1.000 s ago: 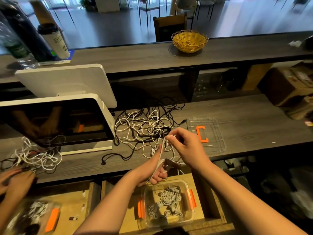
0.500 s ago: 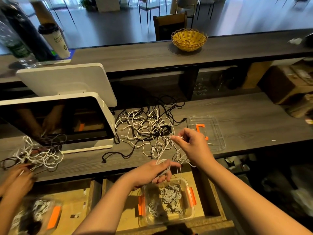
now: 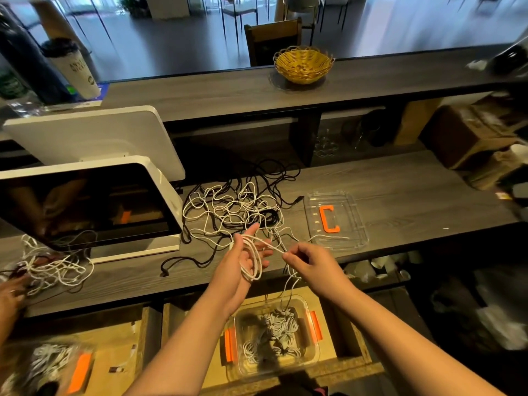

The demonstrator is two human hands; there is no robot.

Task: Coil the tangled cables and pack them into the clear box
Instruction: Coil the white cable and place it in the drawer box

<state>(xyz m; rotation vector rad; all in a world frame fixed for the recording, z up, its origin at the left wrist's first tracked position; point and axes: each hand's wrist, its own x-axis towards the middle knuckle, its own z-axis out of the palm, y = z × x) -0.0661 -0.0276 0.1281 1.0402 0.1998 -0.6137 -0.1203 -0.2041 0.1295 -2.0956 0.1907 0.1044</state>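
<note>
Compared with half a second ago, our left hand (image 3: 246,260) has risen from above the clear plastic box (image 3: 273,335) and now stands palm-up at centre frame, fingers spread, with loops of the thin white cable (image 3: 253,257) wound around them. Our right hand (image 3: 310,262) pinches the same cable just to the right. The box, at lower centre, holds coiled white cables.
</note>
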